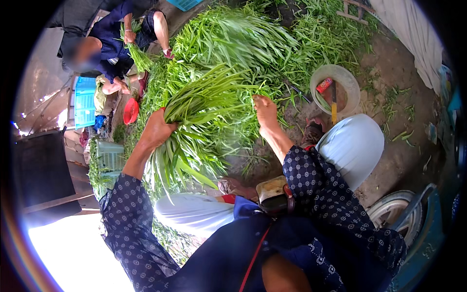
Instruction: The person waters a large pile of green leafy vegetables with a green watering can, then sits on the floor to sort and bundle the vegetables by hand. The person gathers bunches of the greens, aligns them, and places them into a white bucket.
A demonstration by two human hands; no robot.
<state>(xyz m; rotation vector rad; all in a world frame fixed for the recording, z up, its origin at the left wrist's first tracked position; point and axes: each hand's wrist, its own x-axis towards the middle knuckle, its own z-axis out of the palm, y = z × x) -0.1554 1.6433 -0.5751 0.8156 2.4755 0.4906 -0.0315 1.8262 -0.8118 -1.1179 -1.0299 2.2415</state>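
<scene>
My left hand [157, 128] grips a thick bunch of leafy green stems [204, 96], apparently water spinach. Their cut-looking stem ends fan up and to the right, and the long narrow leaves hang below my fist. To the right, apart from the bunch, my right hand [266, 111] is raised with its fingers bent. Whether a stem is pinched in its fingertips is too small to tell. Under and beyond both hands spreads a large heap of the same greens [233, 40] on the ground.
A whitish plastic bucket [350, 76] holds a red can [324, 85] and a yellow-handled knife [334, 109]. Upper left, a seated person [115, 40] holds another bunch. Nearby are a red basin [131, 111], a blue crate [84, 102] and pale green crates [110, 155]. A wheel [397, 211] stands lower right.
</scene>
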